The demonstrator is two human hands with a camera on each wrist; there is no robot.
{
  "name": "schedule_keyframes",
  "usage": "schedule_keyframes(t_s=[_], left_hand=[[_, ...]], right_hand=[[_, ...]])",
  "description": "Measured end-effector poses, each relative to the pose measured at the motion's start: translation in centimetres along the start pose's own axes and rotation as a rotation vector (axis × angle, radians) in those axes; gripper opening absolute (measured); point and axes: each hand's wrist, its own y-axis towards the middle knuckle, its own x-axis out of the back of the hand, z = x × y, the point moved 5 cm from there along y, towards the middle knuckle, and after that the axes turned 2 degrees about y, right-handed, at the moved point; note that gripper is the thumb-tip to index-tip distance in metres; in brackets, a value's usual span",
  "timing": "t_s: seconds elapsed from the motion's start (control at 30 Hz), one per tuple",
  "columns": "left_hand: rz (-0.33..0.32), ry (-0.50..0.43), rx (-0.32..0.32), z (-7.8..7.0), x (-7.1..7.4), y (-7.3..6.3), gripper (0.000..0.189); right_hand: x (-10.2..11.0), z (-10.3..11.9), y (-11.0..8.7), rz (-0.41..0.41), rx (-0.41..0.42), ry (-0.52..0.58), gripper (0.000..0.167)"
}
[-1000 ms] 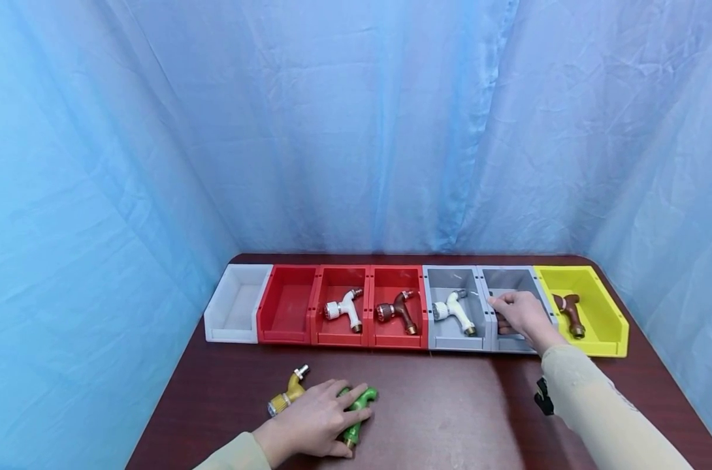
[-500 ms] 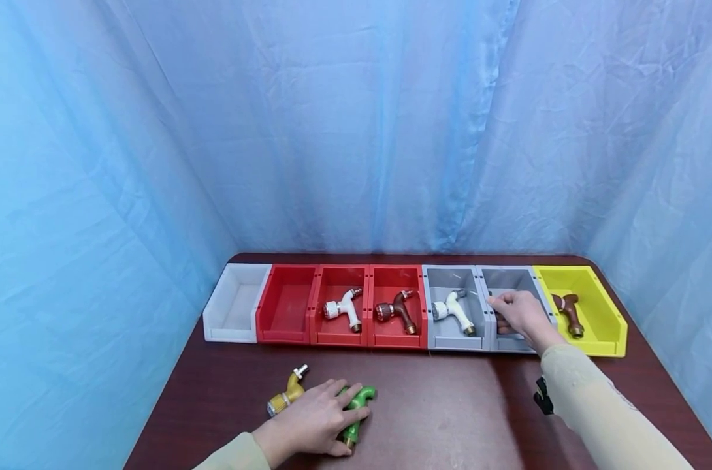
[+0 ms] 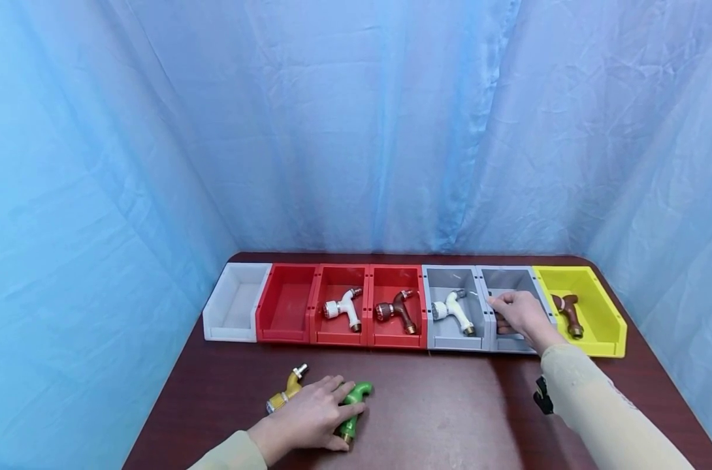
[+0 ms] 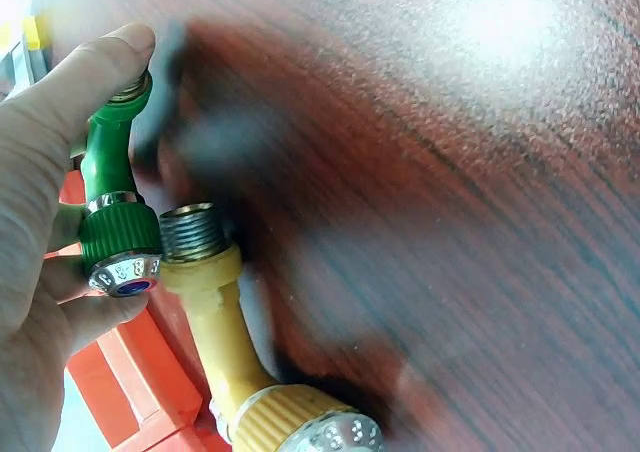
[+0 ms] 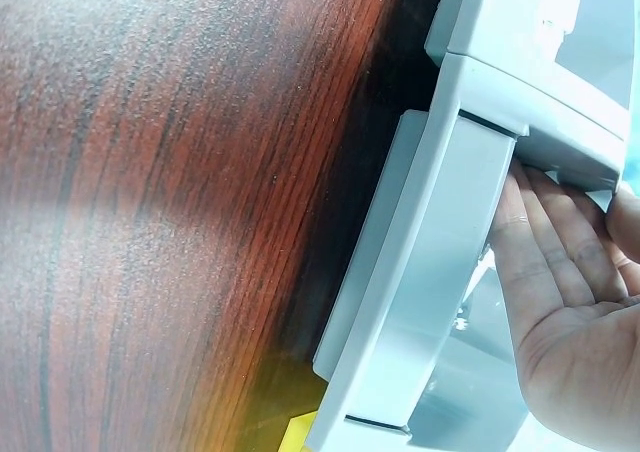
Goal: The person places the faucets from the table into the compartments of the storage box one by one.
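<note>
In the head view my left hand (image 3: 309, 414) lies over a green faucet (image 3: 351, 411) on the table. The left wrist view shows the thumb at the faucet's threaded brass end and the fingers curled behind its ribbed green knob. Close beside that hand lies a yellow faucet (image 4: 225, 342), its threaded end near the green knob. My right hand (image 3: 523, 316) reaches into a grey bin (image 5: 440, 272) near the right end of the row. Its fingers (image 5: 560, 242) rest loosely against the bin's side wall, with the thumb at the rim. No held object shows there.
Behind the hands stands a row of bins. White faucets lie in a red bin (image 3: 339, 339) and the other grey bin (image 3: 457, 343). Brown faucets lie in another red bin (image 3: 396, 341) and the yellow bin (image 3: 603, 333). A white bin (image 3: 232, 331) stands at the left end.
My left hand and the green faucet have shifted slightly away from me and to the left. The right hand has stayed in the grey bin.
</note>
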Motion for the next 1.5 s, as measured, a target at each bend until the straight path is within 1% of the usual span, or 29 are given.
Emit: schedule_keyframes(t_s=[0.17,0.3,0.37,0.47,0.7,0.93,1.07,1.27,1.37,1.5], left_hand=[[-0.079,0.063,-0.019,0.2,0.7,-0.1,0.066],[-0.142,0.096,-0.024,0.4,1.4,-0.2,0.066],[-0.168,0.108,-0.02,0.6,1.7,-0.1,0.066],[-0.185,0.1,0.0,1.0,2.2,0.0,0.068],[-0.134,0.048,0.087,2.1,3.3,0.0,0.07],[-0.144,0.039,0.139,3.2,4.4,-0.4,0.073],[-0.138,0.035,0.167,3.8,4.8,-0.6,0.075],[-0.112,0.02,0.219,4.5,5.1,-0.9,0.076],[-0.113,0.015,0.235,4.8,5.2,-1.1,0.076],[-0.121,0.029,0.248,5.2,5.3,-1.2,0.076]], right_hand=[[0.0,0.0,0.1,0.003,-0.015,-0.008,0.042],[0.0,-0.1,0.1,0.007,-0.023,-0.017,0.044],[0.1,-0.1,0.2,0.007,-0.025,-0.02,0.044],[0.1,-0.1,0.2,0.006,-0.025,-0.023,0.044],[0.1,-0.1,0.2,0.005,-0.024,-0.016,0.042],[0.1,0.0,0.1,-0.001,-0.015,-0.008,0.041],[0.0,0.0,0.0,-0.002,-0.012,-0.002,0.04],[0.0,0.0,0.0,0.005,-0.021,-0.01,0.041],[0.0,-0.1,0.0,0.007,-0.023,-0.012,0.042],[0.0,-0.1,0.0,0.013,-0.005,0.017,0.042]])
